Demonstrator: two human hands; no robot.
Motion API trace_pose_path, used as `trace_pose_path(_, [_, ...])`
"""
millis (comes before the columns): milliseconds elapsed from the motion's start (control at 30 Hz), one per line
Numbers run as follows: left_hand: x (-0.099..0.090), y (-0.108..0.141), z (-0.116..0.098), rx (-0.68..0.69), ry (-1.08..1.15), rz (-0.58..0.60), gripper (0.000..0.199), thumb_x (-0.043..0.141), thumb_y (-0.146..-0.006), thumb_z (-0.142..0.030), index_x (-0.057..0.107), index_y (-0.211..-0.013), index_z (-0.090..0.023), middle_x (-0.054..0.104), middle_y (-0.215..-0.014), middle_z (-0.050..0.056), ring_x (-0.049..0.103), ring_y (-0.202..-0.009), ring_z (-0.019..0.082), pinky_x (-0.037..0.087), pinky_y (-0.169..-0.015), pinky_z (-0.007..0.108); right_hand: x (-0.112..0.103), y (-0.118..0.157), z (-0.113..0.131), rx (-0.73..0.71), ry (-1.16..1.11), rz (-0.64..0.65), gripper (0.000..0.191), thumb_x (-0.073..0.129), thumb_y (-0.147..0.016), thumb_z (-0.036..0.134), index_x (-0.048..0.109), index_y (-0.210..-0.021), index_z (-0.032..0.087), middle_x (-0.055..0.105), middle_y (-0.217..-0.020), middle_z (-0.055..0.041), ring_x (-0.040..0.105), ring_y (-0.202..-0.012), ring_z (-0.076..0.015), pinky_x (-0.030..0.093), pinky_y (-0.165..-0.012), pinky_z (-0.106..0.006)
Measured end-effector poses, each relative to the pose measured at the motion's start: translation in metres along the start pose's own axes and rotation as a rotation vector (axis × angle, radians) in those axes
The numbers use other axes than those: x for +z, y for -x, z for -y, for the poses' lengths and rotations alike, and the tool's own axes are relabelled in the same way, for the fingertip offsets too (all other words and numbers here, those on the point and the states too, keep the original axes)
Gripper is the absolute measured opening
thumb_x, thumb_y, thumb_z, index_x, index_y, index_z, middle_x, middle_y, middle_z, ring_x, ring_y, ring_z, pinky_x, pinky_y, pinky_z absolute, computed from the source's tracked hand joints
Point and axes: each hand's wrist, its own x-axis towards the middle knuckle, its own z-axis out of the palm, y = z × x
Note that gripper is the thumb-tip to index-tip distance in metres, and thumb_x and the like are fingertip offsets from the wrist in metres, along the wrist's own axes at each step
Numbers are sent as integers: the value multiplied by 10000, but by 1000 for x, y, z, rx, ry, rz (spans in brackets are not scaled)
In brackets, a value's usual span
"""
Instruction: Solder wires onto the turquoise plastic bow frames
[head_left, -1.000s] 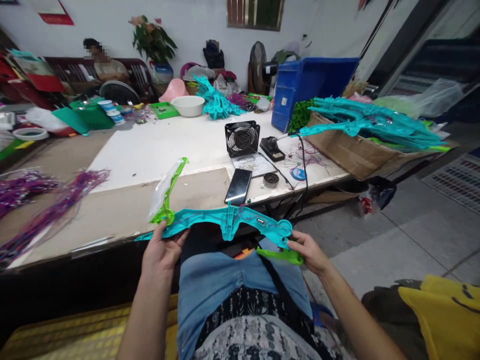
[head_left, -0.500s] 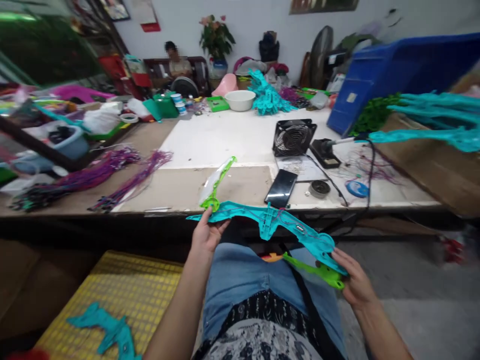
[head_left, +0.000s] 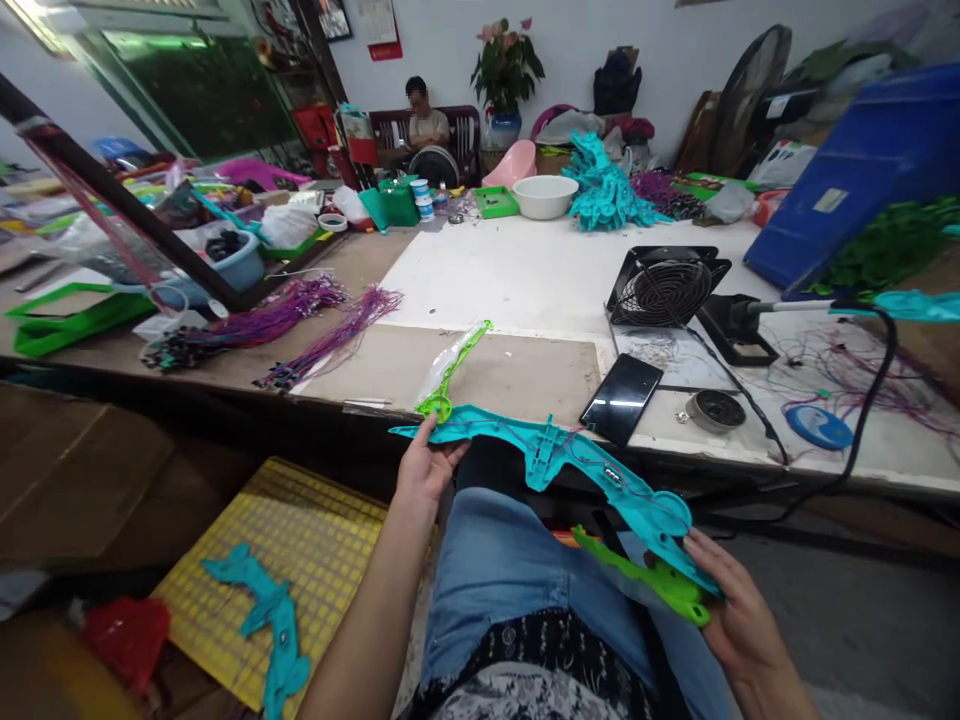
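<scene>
A long turquoise bow-shaped plastic shell (head_left: 510, 428) is held across my lap, its inner side facing up, with thin wires running along it. My left hand (head_left: 427, 468) grips its left end, thumb on top near a green arm with a clear white cover (head_left: 448, 370) that sticks up from that end. At the other end, my right hand (head_left: 731, 600) is closed round the shell's tip and a second green piece (head_left: 652, 578) hanging below it. Some right fingers are hidden behind the parts. Another turquoise shell (head_left: 262, 610) lies on a yellow checked surface (head_left: 315, 530) at lower left.
The workbench (head_left: 495, 270) carries a phone (head_left: 622, 398), a black fan (head_left: 667, 285), a soldering iron in its stand (head_left: 739, 325), a solder tin (head_left: 716, 410) and wire bundles (head_left: 255, 315). Farther back are a white basin (head_left: 546, 196), piled turquoise shells (head_left: 611, 190) and a seated person (head_left: 427, 125).
The view has swung left, so the bench and its things appear farther right. Both hands keep their hold on the turquoise shell, which stays at nearly the same tilt.
</scene>
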Motion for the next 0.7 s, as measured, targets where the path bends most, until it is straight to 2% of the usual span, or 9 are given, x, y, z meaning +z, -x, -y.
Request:
trace_pose_path(167, [-6, -7, -6, 28, 18, -29, 110, 538, -889, -182, 641, -896, -146, 707, -728, 36, 691, -622, 174, 592, -605, 325, 18, 0, 7, 71, -47, -57, 338, 881, -415, 322, 736, -711, 249, 737, -718, -11, 696, -593, -226, 579, -509, -290])
trace_pose_path(300, [-6, -10, -8, 36, 25, -52, 118, 528, -892, -176, 643, -896, -150, 705, -744, 40, 692, -646, 177, 593, -623, 335, 21, -2, 10, 110, -65, -53, 356, 872, -427, 327, 745, -748, 242, 743, -747, -18, 690, -584, -224, 576, -521, -305])
trace_pose_path(433, [-7, -13, -9, 35, 38, -70, 112, 533, -893, -183, 640, -879, -150, 702, -741, 38, 691, -650, 176, 592, -629, 334, 23, -4, 11, 141, -75, -51, 373, 868, -427, 340, 752, -770, 252, 747, -779, -27, 702, -646, -256, 583, -559, -349])
trace_pose_path(700, [-7, -17, -16, 48, 47, -144, 87, 560, -883, -181, 642, -888, -153, 698, -744, 34, 684, -636, 161, 591, -665, 333, 27, -13, 6, 162, -53, -3, 372, 871, -427, 350, 757, -773, 275, 751, -850, -26, 703, -772, -266, 582, -653, -355])
